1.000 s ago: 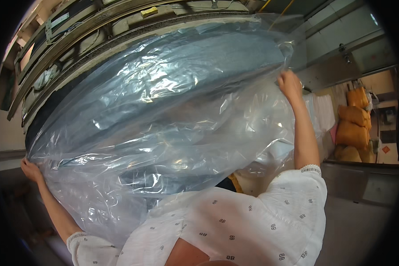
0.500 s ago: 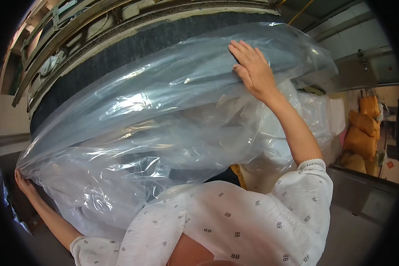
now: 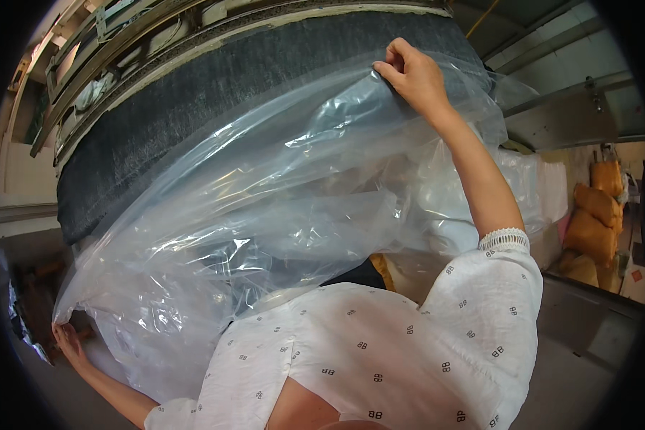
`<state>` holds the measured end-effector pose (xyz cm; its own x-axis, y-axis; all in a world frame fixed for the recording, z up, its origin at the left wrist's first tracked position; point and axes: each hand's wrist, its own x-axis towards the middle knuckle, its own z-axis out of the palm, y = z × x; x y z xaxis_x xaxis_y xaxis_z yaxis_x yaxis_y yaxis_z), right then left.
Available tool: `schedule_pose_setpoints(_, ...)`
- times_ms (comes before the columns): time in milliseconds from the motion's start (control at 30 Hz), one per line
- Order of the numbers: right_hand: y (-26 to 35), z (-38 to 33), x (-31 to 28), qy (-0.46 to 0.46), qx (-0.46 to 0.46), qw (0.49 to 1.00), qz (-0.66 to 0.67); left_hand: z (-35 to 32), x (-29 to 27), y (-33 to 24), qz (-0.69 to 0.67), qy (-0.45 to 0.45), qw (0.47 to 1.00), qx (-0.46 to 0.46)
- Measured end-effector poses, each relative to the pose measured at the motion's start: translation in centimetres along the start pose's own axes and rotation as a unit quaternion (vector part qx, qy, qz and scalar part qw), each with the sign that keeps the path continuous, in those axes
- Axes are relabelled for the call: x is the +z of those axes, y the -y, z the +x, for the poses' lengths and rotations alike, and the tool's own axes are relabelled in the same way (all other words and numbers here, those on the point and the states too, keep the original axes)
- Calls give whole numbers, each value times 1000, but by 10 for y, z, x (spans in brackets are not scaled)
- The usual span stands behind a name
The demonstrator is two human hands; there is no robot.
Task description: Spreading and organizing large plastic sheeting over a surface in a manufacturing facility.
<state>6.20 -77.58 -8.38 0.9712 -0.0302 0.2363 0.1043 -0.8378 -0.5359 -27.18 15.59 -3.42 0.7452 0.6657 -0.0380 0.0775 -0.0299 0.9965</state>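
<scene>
From your head, the left fisheye camera looks steeply down and a little forward over your white shirt (image 3: 365, 344), which sits closest to the lens. It takes in your left hand (image 3: 69, 344) near the view's left edge, your right hand (image 3: 418, 77) toward the top, and the black bench (image 3: 193, 104) beyond; straight edges bow toward the dark round rim.

My white shirt (image 3: 383, 337) carries a small dark letter motif, repeated all over. Just right of the orange sacks (image 3: 598, 226), a red diamond sign (image 3: 637, 275) is too small for me to read.
</scene>
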Motion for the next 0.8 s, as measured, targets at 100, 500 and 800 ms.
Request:
schedule_pose_setpoints(100, 3, -7, 6, -57, -92, 994, -17, -23, 0, 12, -8, -25, 1000, 6)
schedule_pose_setpoints(500, -9, -9, 0, -53, -75, 995, -32, -59, -1, 46, -10, -105, 994, 42)
schedule_pose_setpoints(800, -8, 66, -54, 143, -83, 971, 174, 11, 46, 71, -34, -88, 995, 30)
